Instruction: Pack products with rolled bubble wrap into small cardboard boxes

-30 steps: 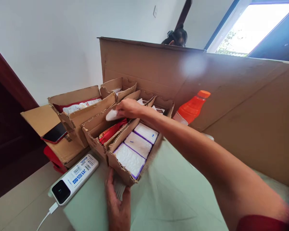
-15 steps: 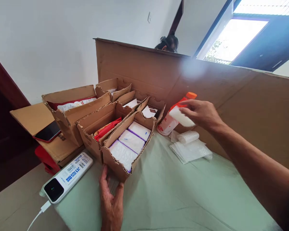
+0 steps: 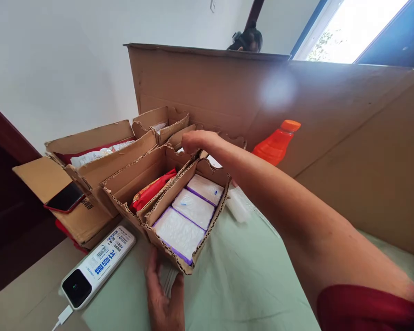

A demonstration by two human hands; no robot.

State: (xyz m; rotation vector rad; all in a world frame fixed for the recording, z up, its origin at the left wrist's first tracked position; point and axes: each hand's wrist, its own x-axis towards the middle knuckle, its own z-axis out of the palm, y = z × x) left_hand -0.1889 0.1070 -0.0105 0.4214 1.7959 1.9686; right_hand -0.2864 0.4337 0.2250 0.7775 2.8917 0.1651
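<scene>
Right hand: gone from orange plastic bottle to small brown cardboard box at back, maybe reaching in; can't tell grip | Left hand: fingers apart by long brown cardboard box

Near box plain brown; packs in it white with purple edges. Packet to left red, gold-orange patterning. Bottle at far right orange-red, cap orange. Power bank at near left white, blue lettering, black display. Desk pale green. Sleeve at right dark red.
</scene>
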